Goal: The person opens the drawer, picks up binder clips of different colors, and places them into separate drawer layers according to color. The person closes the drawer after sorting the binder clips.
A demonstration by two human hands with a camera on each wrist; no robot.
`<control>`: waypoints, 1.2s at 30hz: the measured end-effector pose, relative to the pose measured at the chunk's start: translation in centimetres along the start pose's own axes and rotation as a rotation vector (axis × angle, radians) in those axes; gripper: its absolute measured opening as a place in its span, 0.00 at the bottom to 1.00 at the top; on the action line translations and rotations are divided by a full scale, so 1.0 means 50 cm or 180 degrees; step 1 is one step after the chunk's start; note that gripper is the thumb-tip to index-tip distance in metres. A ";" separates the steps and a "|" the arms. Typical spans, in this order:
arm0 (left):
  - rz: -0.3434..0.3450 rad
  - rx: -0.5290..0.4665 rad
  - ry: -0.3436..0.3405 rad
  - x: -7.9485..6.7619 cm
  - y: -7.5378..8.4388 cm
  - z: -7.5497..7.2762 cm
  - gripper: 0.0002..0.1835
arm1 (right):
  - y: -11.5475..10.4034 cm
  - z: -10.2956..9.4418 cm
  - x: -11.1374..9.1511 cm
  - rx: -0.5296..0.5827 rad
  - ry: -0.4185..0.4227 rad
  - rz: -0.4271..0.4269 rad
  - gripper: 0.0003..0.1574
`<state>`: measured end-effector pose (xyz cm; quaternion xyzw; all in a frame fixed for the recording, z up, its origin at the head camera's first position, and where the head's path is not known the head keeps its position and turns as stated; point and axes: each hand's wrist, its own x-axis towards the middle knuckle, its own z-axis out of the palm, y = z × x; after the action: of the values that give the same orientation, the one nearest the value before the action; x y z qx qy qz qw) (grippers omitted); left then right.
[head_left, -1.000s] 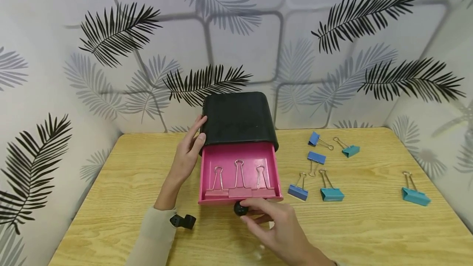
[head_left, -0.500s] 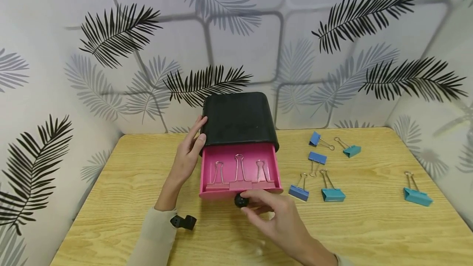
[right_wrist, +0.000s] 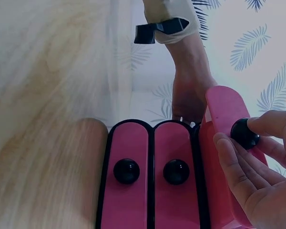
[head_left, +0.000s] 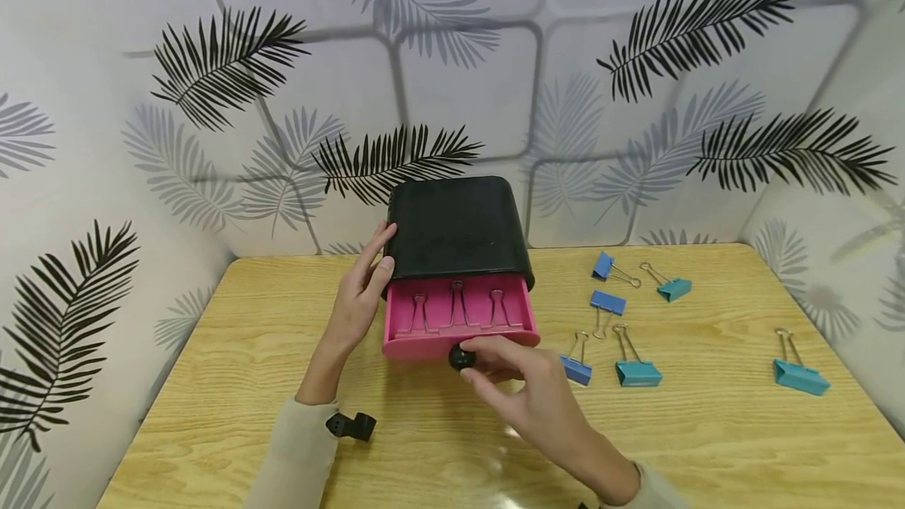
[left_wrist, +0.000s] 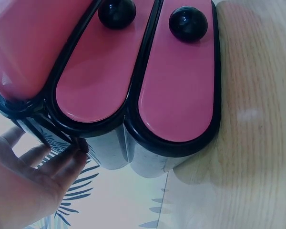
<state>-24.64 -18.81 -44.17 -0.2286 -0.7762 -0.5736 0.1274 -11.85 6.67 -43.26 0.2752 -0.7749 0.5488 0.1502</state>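
Observation:
A black cabinet (head_left: 456, 230) with pink drawers stands at the back of the table. Its top drawer (head_left: 417, 347) is partly pulled out, with three pink binder clips (head_left: 458, 324) lined up inside, wire handles raised. My right hand (head_left: 540, 407) pinches this drawer's round black knob (head_left: 461, 357) between thumb and fingers. Against the cabinet's left side rests my left hand (head_left: 353, 301), its fingers extended along the wall. Two lower drawers (left_wrist: 181, 90) are flush in their frames in the left wrist view, each with a black knob.
On the table to the right lie blue binder clips (head_left: 608, 302) and teal binder clips (head_left: 639, 373). One teal clip (head_left: 800, 376) lies apart near the right edge. A patterned wall covering (head_left: 467, 100) rises behind the table.
The top drawer has slid inward, away from me, carrying the pink clips. My right hand has moved forward with its knob. The left hand stays against the cabinet.

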 end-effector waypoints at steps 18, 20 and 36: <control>-0.0043 0.0029 -0.0025 -0.001 0.001 -0.001 0.27 | 0.039 -0.001 0.058 -0.0189 0.0037 0.0016 0.17; -0.0010 0.0019 -0.0027 0.000 -0.001 -0.001 0.27 | 0.044 -0.001 0.063 -0.0189 0.0050 0.0021 0.17; -0.0033 0.0000 -0.0030 0.000 0.010 0.002 0.28 | 0.065 -0.004 0.096 -0.0147 0.0073 0.0022 0.17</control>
<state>-24.38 -18.61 -43.79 -0.2273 -0.7779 -0.5732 0.1207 -17.66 6.42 -43.12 0.2627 -0.7865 0.5344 0.1635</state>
